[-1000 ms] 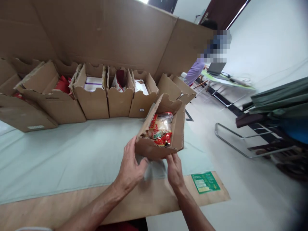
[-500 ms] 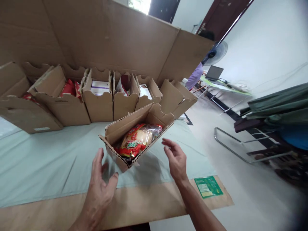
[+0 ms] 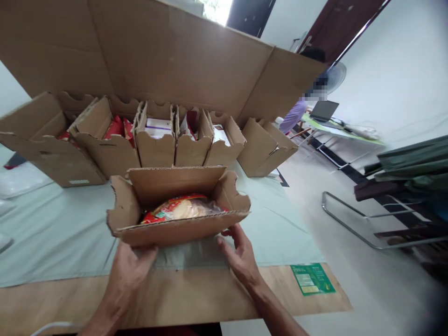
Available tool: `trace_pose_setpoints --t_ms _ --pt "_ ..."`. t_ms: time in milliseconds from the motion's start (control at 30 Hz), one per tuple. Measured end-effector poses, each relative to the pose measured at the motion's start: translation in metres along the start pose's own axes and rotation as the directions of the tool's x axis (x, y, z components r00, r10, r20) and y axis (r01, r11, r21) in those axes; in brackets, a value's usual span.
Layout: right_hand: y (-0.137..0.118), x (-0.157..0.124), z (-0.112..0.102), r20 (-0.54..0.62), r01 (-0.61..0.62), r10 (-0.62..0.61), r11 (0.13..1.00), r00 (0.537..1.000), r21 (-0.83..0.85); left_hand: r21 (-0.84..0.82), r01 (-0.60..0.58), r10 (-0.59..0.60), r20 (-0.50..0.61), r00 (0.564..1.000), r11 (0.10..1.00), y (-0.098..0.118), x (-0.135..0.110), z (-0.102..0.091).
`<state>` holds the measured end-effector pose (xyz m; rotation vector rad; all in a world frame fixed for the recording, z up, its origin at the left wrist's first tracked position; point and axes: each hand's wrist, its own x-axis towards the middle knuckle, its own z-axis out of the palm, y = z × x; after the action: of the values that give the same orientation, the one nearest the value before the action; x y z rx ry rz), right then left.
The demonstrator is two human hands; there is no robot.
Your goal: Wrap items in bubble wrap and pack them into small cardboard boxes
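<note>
An open cardboard box (image 3: 182, 232) is in front of me, its long side turned toward me. Inside lies a red snack packet (image 3: 175, 207) with a clear part showing pale round food. My left hand (image 3: 131, 266) grips the box's lower left end, thumb on the near side and the other fingers hidden by the cardboard. At the lower right end, my right hand (image 3: 240, 254) holds the box with curled fingers, their tips partly hidden under it.
Behind stands a row of cardboard bins (image 3: 157, 149) holding red packets and white boxes, backed by a tall cardboard panel (image 3: 182, 56). A green card (image 3: 312, 279) lies at the table's right front corner. A person in purple (image 3: 294, 115) sits near a laptop (image 3: 325, 111).
The box has turned from slanted to nearly straight across and moved a little left. Both hands, apart from it before, have closed on its ends.
</note>
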<state>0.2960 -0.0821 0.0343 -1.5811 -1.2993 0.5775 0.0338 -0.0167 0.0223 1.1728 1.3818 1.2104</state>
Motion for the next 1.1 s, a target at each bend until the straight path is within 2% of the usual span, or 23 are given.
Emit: trace_pose_setpoints --t_ms 133,267,400,567,700,833,933,1100 --pt "-0.007 -0.017 0.000 0.042 -0.028 0.031 0.996 0.999 -0.083 -0.025 -0.005 0.006 0.030 1.000 1.000 0.003 0.004 -0.022" --pt "-0.010 -0.007 0.004 0.089 -0.036 0.045 0.995 0.995 -0.094 -0.016 -0.007 0.008 0.047 0.999 1.000 0.000 0.001 -0.019" --pt "-0.009 -0.001 0.018 0.140 -0.014 0.022 0.998 0.990 -0.055 0.020 -0.004 0.004 0.020 1.000 1.000 -0.007 0.000 -0.014" --pt "-0.007 -0.007 0.029 0.103 -0.003 0.019 0.989 0.995 -0.150 -0.009 0.028 -0.028 -0.009 1.000 1.000 -0.003 -0.003 -0.012" --pt "-0.012 -0.014 0.024 0.052 -0.063 0.075 0.977 0.996 -0.202 -0.070 0.020 -0.021 -0.018 1.000 0.997 0.007 -0.005 -0.005" --pt "-0.013 -0.021 0.014 -0.001 -0.077 0.078 0.976 0.997 -0.206 -0.070 -0.006 0.010 0.050 0.999 0.998 0.009 -0.009 -0.001" --pt "-0.013 -0.028 0.014 0.000 -0.034 0.035 0.981 0.999 -0.190 -0.020 0.003 -0.002 0.066 0.998 1.000 0.002 -0.016 -0.010" --pt "-0.016 -0.034 0.028 0.062 0.015 -0.008 0.993 0.998 -0.116 0.065 0.016 -0.016 -0.001 1.000 0.998 -0.001 -0.014 -0.028"
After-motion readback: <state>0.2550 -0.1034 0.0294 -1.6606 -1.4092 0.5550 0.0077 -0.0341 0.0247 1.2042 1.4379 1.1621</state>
